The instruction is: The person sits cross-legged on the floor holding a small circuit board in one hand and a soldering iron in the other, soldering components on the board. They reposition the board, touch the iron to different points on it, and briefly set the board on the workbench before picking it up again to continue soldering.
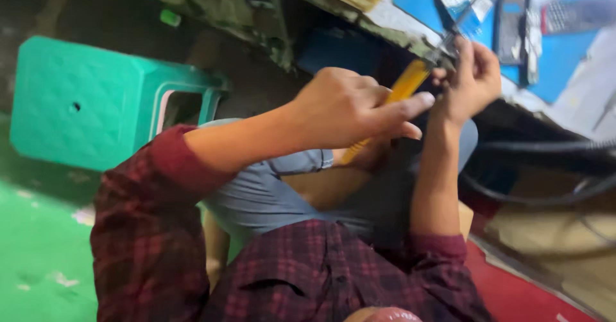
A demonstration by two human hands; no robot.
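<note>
My left hand (350,107) is closed around a tool with a yellow handle (407,86), held slanting up to the right over my lap. Just beyond it, my right hand (473,78) pinches the tool's metal end (444,51) with its fingertips, near the edge of a workbench (385,20). Whether a small part sits between those fingers is hidden. Both forearms come out of dark red plaid sleeves, and my grey shorts show beneath the hands.
A teal plastic stool (83,100) stands at the left on a green floor (38,258). The bench's blue mat (558,59) carries a dark phone (511,26), a keypad device (574,14) and papers. Black cables (545,168) run at the right above a red mat (513,290).
</note>
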